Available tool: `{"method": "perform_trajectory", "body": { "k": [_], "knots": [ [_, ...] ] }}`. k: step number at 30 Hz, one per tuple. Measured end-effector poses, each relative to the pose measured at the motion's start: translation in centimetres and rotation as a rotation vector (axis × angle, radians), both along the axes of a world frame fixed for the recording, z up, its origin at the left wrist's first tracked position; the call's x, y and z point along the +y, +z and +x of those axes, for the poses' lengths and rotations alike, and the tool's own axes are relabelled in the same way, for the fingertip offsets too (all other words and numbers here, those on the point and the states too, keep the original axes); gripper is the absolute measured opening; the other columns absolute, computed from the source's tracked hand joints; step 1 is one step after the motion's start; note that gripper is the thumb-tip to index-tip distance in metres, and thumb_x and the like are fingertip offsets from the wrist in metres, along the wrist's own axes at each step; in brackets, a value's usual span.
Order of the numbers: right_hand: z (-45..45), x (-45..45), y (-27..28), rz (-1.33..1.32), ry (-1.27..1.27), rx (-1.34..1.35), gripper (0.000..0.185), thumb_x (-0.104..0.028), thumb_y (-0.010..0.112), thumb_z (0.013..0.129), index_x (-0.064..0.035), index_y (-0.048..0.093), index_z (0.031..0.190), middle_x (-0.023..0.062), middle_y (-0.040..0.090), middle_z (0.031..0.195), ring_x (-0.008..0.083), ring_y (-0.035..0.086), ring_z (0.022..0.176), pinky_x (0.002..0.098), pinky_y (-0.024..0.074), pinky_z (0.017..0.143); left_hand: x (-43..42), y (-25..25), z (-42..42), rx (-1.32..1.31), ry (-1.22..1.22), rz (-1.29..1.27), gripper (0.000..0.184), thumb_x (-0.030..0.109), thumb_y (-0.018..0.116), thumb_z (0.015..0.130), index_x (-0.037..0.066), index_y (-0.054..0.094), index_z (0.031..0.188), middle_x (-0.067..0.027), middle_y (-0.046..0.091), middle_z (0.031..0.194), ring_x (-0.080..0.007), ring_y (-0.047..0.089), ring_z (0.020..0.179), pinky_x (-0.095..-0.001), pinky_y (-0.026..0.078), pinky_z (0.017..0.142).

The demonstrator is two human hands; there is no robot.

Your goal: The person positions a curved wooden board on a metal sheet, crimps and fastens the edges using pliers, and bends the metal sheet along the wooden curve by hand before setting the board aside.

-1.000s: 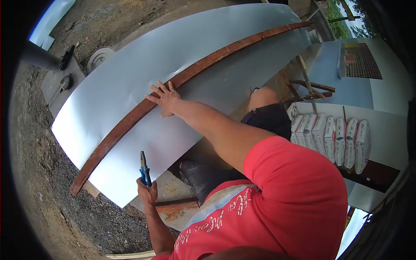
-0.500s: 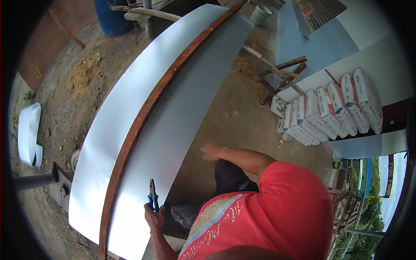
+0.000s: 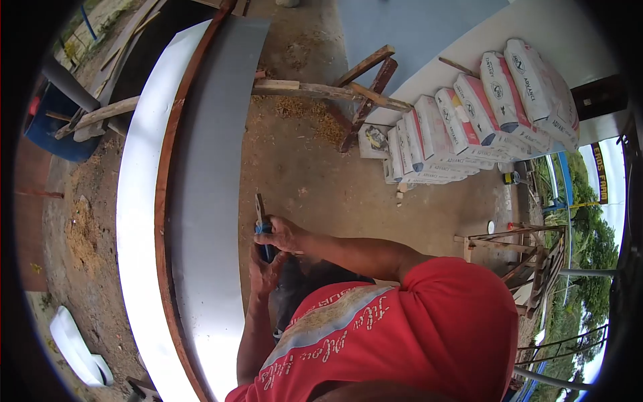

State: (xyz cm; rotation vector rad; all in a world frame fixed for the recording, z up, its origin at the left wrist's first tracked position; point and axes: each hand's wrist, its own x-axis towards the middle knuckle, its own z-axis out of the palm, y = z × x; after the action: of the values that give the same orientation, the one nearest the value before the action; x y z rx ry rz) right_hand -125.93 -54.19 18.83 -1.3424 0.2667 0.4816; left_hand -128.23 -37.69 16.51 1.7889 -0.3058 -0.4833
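Both hands meet at a pair of pliers with blue handles (image 3: pixel 265 250) and a metal nose pointing away from the body. My left hand (image 3: pixel 264 273) is wrapped round the lower part of the handles. Just above it, my right hand (image 3: pixel 281 234) has its fingers closed on the upper part of the handles. Left of the hands lies a long, shiny metal sheet (image 3: pixel 207 161), with a reddish-brown wooden strip (image 3: pixel 163 201) running along its length. The hands are near the sheet's right edge. Parts of the handles are hidden by the fingers.
Stacked white bags (image 3: pixel 462 120) stand against the wall at the upper right, beside a wooden trestle (image 3: pixel 368 97). A blue drum (image 3: pixel 63 124) is at the upper left. Wooden frames (image 3: pixel 529 254) are at the right. A curved white piece (image 3: pixel 79 348) lies at the lower left.
The view has turned toward the bags. My right hand has left the wooden strip, crossed the floor area and closed on the pliers beside my left hand.
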Motion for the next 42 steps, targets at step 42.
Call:
{"method": "perform_trajectory", "body": {
  "k": [42],
  "knots": [
    [77.4,-100.4,2.4,-1.66,-0.712,0.237,0.058,-0.042,0.068,0.076,0.0029,0.058,0.11,0.0213,0.062,0.111,0.0341,0.057,0.108,0.0415,0.0434,0.098,-31.8,-1.8,50.0,0.639,-0.019,0.74,0.041,0.034,0.065,0.087,0.003,0.065,0.114,-0.0121,0.067,0.077,-0.0195,0.064,0.069,-0.0353,0.052,0.062]
  ]
}}
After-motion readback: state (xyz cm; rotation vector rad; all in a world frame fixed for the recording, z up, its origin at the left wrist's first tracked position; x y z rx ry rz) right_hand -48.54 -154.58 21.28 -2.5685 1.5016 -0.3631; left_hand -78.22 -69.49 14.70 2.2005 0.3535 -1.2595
